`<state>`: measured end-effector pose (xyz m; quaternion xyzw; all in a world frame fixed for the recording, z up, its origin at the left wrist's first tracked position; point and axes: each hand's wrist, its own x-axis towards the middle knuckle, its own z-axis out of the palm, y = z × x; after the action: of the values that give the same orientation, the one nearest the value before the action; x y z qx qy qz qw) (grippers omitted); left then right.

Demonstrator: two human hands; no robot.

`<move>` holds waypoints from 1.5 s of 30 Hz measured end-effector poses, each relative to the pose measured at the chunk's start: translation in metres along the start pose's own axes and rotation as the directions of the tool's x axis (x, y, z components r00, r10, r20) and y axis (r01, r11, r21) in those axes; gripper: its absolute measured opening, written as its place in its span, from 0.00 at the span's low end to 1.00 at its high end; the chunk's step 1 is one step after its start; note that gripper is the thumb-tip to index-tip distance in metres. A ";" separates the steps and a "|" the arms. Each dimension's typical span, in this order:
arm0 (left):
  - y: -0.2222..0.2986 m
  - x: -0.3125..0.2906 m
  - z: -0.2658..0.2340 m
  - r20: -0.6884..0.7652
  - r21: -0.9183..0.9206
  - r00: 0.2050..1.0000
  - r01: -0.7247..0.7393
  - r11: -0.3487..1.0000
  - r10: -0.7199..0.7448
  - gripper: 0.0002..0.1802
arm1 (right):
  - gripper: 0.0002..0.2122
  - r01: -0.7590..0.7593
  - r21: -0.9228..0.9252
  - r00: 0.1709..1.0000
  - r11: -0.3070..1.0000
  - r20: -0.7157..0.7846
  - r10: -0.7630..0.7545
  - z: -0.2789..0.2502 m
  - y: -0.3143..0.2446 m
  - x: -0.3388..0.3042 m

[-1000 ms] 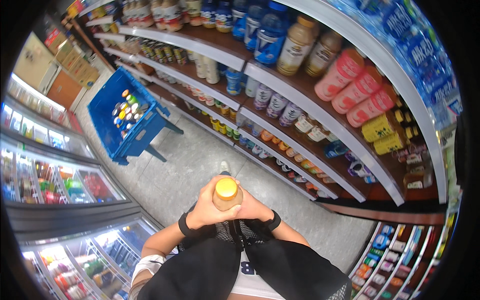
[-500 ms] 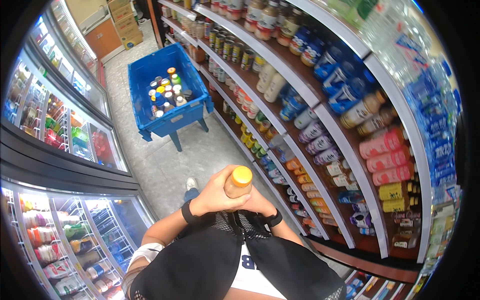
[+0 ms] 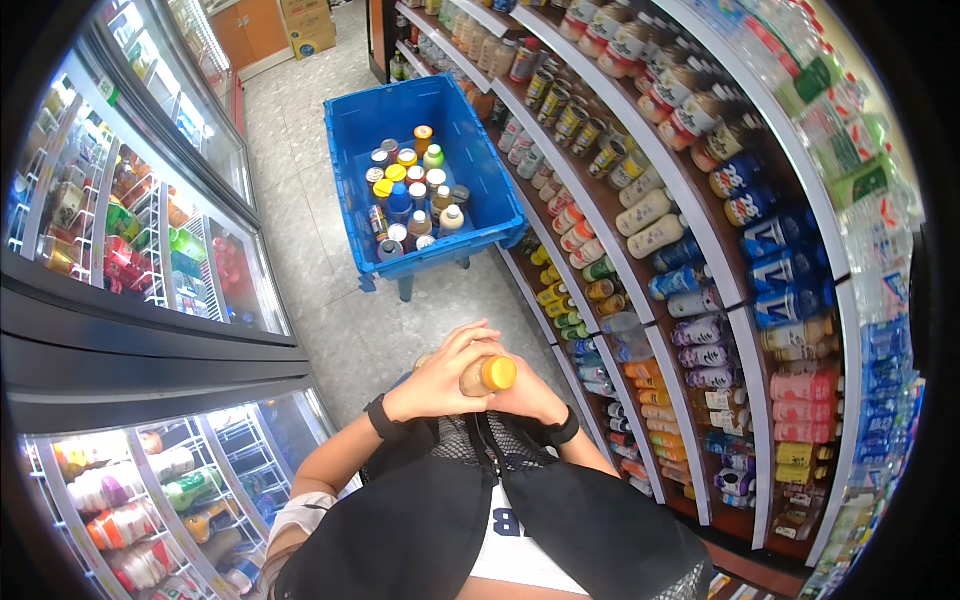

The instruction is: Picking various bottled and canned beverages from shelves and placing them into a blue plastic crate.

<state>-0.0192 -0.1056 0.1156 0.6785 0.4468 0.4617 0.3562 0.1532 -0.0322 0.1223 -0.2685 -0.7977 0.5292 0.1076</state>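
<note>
In front of my chest, a small bottle with a yellow-orange cap [image 3: 498, 374] is held between my two hands, its cap end tipped toward the right. My left hand [image 3: 436, 380] wraps it from the left, fingers reaching over the far side. From the other side my right hand [image 3: 528, 392] closes round it, partly behind the cap. Most of the bottle's body is covered by the hands. Beyond them stands a blue plastic bin [image 3: 350, 170] on legs, with several bottles and cans [image 3: 418, 195] standing in it, their lids of various colours.
On the right, long shelves [image 3: 690, 290] carry rows of bottles and cans. Glass-door fridges [image 3: 150, 330] full of drinks line the left side. A grey tiled floor [image 3: 325, 300] runs between them. Cardboard boxes [image 3: 308, 25] are stacked at the far end, beside a brown cabinet [image 3: 250, 35].
The bottle has gone from nearly upright to tilted right, and my right hand shows more around it. My view has shifted, so the bin appears further right and nearer.
</note>
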 end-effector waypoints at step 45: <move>-0.141 0.031 -0.105 -0.445 0.219 0.391 0.920 0.325 -0.806 0.28 | 0.32 -0.118 -0.044 0.900 0.992 -0.427 0.089 -0.118 0.190 0.532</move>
<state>-0.1524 -0.0196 0.0323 0.3252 0.8717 0.1681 0.3260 -0.1760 0.4052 -0.0602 -0.4227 -0.7574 0.4355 0.2409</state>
